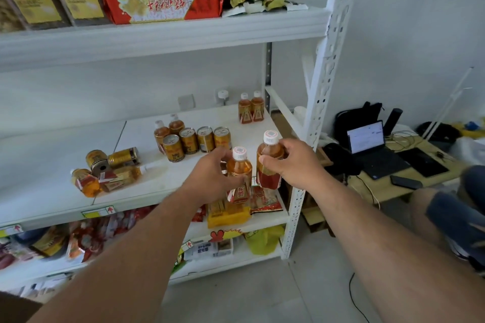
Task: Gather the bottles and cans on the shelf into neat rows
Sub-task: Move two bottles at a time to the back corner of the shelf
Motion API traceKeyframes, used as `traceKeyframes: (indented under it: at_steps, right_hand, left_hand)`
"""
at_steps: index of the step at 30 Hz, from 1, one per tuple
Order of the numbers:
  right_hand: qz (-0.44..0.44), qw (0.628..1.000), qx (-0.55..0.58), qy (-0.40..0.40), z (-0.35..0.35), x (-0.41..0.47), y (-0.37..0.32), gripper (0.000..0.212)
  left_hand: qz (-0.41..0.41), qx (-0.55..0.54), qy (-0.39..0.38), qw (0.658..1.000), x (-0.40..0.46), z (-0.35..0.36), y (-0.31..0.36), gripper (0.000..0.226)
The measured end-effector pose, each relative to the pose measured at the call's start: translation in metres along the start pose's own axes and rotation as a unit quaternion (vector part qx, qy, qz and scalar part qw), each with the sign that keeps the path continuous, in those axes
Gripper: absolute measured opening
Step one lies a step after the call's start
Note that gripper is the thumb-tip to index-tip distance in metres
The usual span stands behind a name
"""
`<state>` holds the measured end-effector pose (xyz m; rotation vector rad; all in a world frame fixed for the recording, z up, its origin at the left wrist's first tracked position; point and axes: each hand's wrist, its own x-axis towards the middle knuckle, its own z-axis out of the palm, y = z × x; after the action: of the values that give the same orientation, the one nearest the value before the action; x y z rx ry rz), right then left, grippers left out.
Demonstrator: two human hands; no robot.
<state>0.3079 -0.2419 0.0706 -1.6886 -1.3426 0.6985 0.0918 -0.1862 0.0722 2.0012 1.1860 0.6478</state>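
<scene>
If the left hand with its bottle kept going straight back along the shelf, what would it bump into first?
Probably the upright gold cans just beyond the left hand and its bottle; the nearest is likely the rightmost can, though depth is hard to judge.

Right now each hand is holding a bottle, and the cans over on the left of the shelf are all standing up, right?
Not quite. The left hand and right hand each hold a bottle, but the cans on the left are lying on their sides, as the head view shows.

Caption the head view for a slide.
Left hand and right hand each hold an amber bottle at the shelf front; upright cans behind, toppled ones left.
</scene>
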Motion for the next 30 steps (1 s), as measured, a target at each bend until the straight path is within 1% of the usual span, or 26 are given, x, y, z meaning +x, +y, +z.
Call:
traceKeyframes:
  at_steps: [7,12,20,26,30]
  right_hand:
    - [-0.004,1.0,-0.017,-0.014,-0.047,0.014,0.017,0.028]
    - [0.004,1.0,-0.017,-0.022,-0.056,0.041,0.027,0.037]
    - [0.008,0.999,-0.038,-0.02,-0.04,0.124,0.037,0.042]
    - [0.029,0.998,-0.049,0.003,-0.018,0.197,0.036,0.04]
    - [0.039,0.998,-0.046,0.013,-0.009,0.231,0.035,0.033]
  left_hand:
    - [-0.018,0.007,0.012,1.0,0.023,0.034,0.03,0.046]
    - [-0.019,0.013,0.016,1.0,0.049,0.045,0.037,0.045]
    - [-0.029,0.025,0.02,0.999,0.129,0.037,0.015,0.041]
    - [-0.045,0.033,0.019,0.998,0.203,0.02,-0.01,0.042]
    - [-0.045,0.066,0.014,0.997,0.245,0.013,-0.023,0.044]
